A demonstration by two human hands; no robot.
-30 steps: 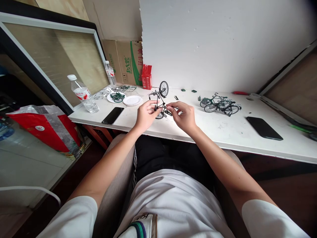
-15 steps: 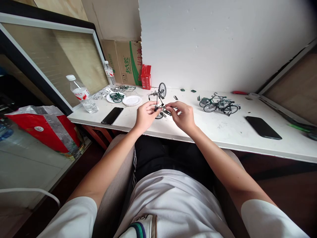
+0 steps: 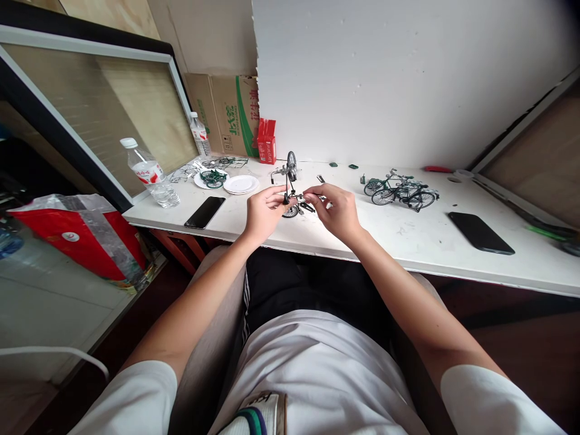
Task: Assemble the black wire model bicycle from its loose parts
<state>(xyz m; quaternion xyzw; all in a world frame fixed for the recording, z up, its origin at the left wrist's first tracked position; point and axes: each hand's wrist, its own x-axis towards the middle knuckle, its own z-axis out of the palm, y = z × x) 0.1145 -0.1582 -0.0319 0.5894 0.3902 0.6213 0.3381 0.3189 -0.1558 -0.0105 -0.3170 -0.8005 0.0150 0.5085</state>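
A miniature model bicycle point(image 3: 292, 167) is held tilted on end just over the table, one wheel up and the other down by my fingers. My left hand point(image 3: 265, 212) is closed on its frame with thumb and fingertips. From the other side, my right hand point(image 3: 338, 211) is closed in a pinch close against the bicycle's middle. What those right fingertips hold is too small and covered to make out. Farther right, several finished-looking model bicycles point(image 3: 401, 192) stand together.
On the white table point(image 3: 385, 241) lie two phones, one left point(image 3: 205, 212) and one right point(image 3: 481, 233). White plates point(image 3: 241, 183), one bearing green parts point(image 3: 212, 177), sit left, near water bottles point(image 3: 151, 175). A red box point(image 3: 267, 142) and a cardboard box point(image 3: 226, 115) stand against the wall.
The model bicycle has turned slightly in my left hand, its upper wheel shifting left and showing narrower. Both hands keep nearly the same place and grip.
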